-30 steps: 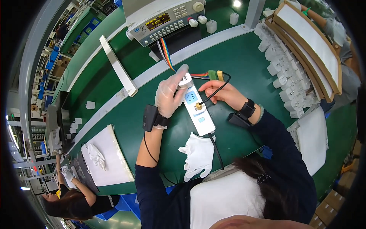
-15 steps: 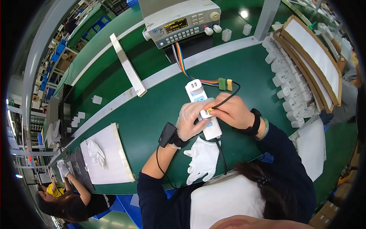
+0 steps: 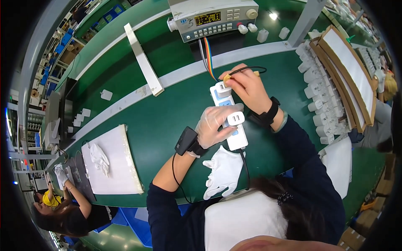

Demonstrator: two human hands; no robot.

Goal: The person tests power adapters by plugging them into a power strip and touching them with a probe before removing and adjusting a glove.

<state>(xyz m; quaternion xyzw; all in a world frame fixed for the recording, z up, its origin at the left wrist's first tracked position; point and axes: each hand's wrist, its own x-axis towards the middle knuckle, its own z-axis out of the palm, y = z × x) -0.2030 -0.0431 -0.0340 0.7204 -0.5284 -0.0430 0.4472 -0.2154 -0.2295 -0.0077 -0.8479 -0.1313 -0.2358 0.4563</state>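
A white power strip (image 3: 239,143) lies on the green bench with two white two-port USB chargers on it. My left hand (image 3: 210,126), in a thin clear glove, closes its fingers around the near charger (image 3: 236,118). Bare, my right hand (image 3: 250,90) pinches a yellowish USB plug (image 3: 226,78) on a black cable, at the port face of the far charger (image 3: 223,89). Whether the plug is inserted I cannot tell. Rainbow ribbon wires (image 3: 209,56) run from a grey bench test instrument (image 3: 222,24) toward my right hand, which hides most of the green connector.
A white knitted glove (image 3: 224,172) lies beside the strip's black cord. Rows of white chargers (image 3: 315,90) stand at the right beside cardboard trays (image 3: 345,75). At left lie a white board (image 3: 115,163) with another glove; a co-worker (image 3: 69,213) sits beyond.
My right hand has moved the USB plug away from the near charger to the far one. My left hand stays at the near charger. The instrument's display has changed.
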